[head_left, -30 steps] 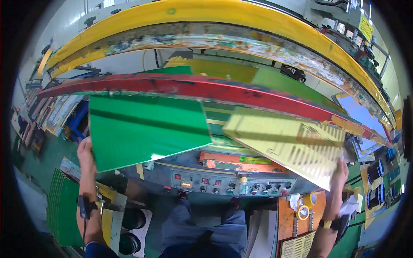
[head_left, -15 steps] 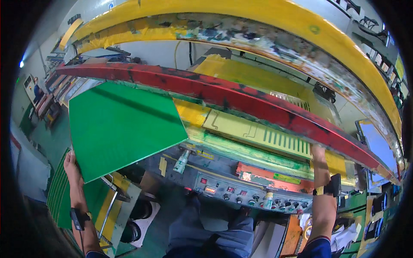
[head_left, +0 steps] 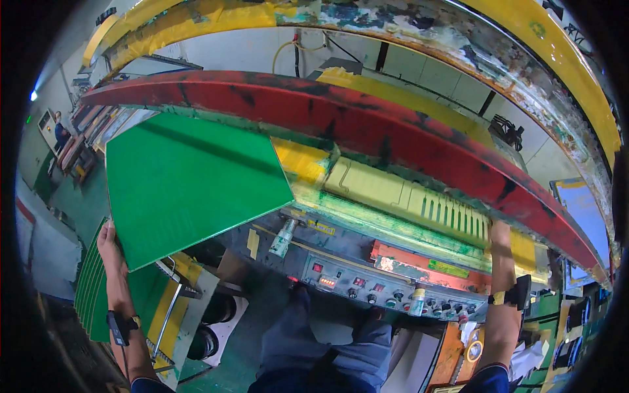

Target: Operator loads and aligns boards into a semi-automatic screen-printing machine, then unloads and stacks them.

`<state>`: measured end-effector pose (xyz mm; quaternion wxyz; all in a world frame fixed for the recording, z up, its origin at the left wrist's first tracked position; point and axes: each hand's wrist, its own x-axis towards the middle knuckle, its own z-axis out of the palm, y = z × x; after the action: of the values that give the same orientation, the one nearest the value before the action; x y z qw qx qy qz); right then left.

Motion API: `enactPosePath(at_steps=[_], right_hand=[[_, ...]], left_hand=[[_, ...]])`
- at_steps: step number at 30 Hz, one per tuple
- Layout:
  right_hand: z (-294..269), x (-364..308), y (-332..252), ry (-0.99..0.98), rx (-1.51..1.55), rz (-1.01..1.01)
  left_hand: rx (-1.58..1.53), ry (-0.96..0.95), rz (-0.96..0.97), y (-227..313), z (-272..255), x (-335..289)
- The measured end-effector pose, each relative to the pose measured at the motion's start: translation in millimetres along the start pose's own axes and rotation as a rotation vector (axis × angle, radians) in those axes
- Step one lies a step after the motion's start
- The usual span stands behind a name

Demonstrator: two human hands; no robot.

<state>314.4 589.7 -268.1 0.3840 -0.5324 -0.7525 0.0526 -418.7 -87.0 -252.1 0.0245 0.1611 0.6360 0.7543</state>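
Note:
My left hand (head_left: 110,247) grips the lower left edge of a large flat green board (head_left: 196,187), which is tilted up on the left. Its right corner lies over the front edge of the machine bed. My right hand (head_left: 500,234) reaches under a long red beam (head_left: 367,121) and is at the right end of a pale yellow slotted plate (head_left: 386,185) on the bed. The fingers of that hand are mostly hidden, so their grip does not show. Each wrist wears a dark strapped device.
A control panel (head_left: 367,288) with knobs and red displays fronts the machine. Overhead curves a paint-stained frame (head_left: 419,29) with yellow tape. Several green boards (head_left: 98,301) stand in a rack at lower left. Another person (head_left: 61,134) is far left.
The view has shifted slightly, and the red beam and overhead frame show higher in it. Both hands stay where they were, the left on the green board, the right by the slotted plate.

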Motion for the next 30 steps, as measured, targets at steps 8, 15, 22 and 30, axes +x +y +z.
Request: enactPosePath(at_steps=[8,15,22,30], right_hand=[[-3.5,-11.6,1.8,-0.039,-0.018,0.014],[-2.9,-19.6,5.2,-0.069,-0.025,0.015],[-3.4,-21.3,1.4,-0.082,-0.031,0.016],[-2.4,-23.0,-2.5,-0.095,-0.039,0.021]], left_hand=[[0.008,-0.004,-0.025,-2.0,-1.2,1.8],[-0.019,-0.032,-0.015,-4.0,-6.7,2.6],[-0.005,-0.038,-0.031,-4.1,-7.6,2.8],[0.030,0.032,-0.004,8.5,14.2,-11.7]])
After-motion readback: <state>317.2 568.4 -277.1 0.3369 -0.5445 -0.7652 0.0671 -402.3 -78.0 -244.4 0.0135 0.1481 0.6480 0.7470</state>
